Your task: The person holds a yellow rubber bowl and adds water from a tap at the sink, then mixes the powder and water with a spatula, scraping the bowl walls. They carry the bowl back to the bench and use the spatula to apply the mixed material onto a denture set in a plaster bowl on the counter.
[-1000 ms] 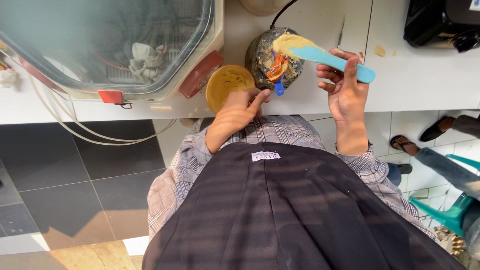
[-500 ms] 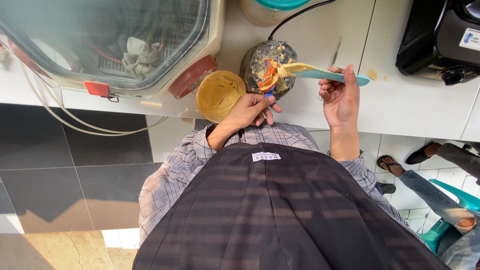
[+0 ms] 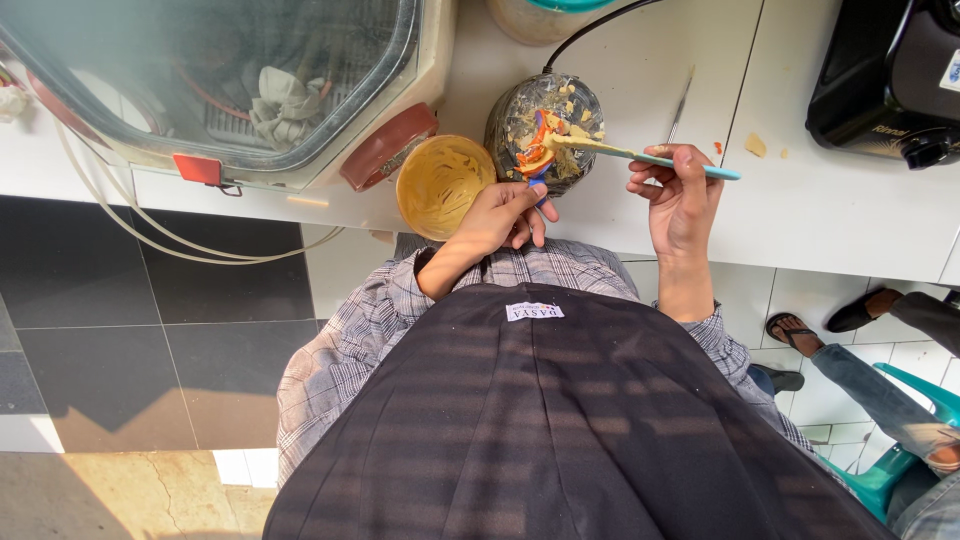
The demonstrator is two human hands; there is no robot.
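My right hand (image 3: 681, 192) grips a light blue spatula (image 3: 640, 157) whose paste-covered blade reaches into a clear blender jar (image 3: 546, 130) smeared with tan paste. My left hand (image 3: 503, 215) holds a round yellow tub (image 3: 443, 185) by its rim, right beside the jar at the white counter's front edge. The tub's inside is coated with the same tan paste. A black cord runs from the jar toward the back of the counter.
A large appliance with a clear domed lid (image 3: 215, 75) and red latches stands at the left. A black machine (image 3: 890, 80) sits at the right. Crumbs (image 3: 756, 146) lie on the white counter (image 3: 800, 220). Another person's sandalled feet (image 3: 800, 335) and a teal stool (image 3: 900, 470) are at the lower right.
The spatula's blade has swung down from above the jar into it. My left hand stays on the yellow tub. The view has shifted slightly left.
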